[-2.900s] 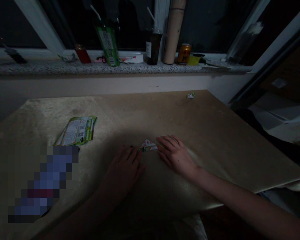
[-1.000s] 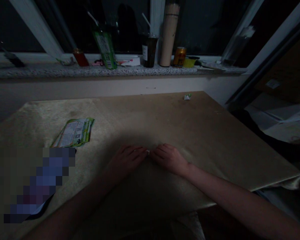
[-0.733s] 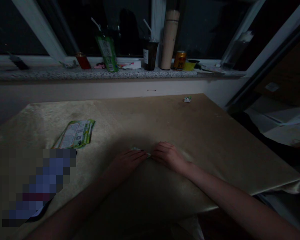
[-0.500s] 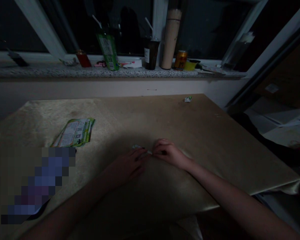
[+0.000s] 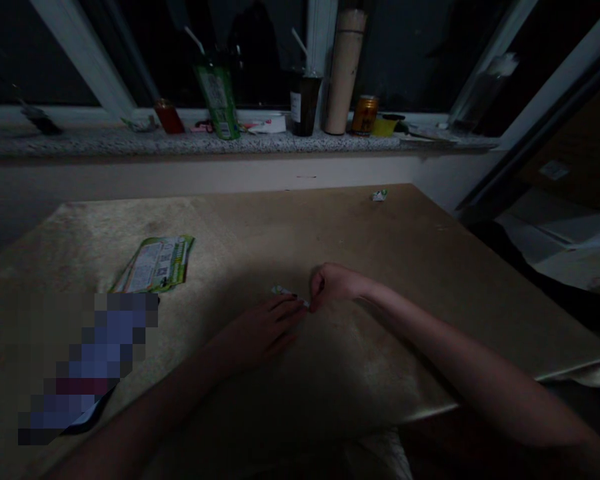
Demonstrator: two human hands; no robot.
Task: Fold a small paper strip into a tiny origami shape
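My left hand [image 5: 263,330] lies palm down on the gold-brown tablecloth [image 5: 260,227], its fingers stretched out and pressing over a small white-and-green wrapper [image 5: 281,291]. One end of the wrapper shows beyond the fingers; most of it is hidden under them. A pale tip sticks out at the fingertips, where my right hand [image 5: 333,283] meets it. That hand is closed, thumb and finger pinched on this tip close to the cloth. The dim light blurs the exact grip.
A green-and-white pouch [image 5: 155,263] lies at the left, with a pixelated phone-like object [image 5: 95,360] nearer me. A crumpled small wrapper [image 5: 379,195] is near the table's far edge. Cups, a can [image 5: 365,115] and a tall flask [image 5: 345,73] line the windowsill.
My right hand has turned at the wrist, its forearm swinging up and outward, the pinch now lower at the wrapper's tip. My left fingers lie flatter. The view has shifted slightly.
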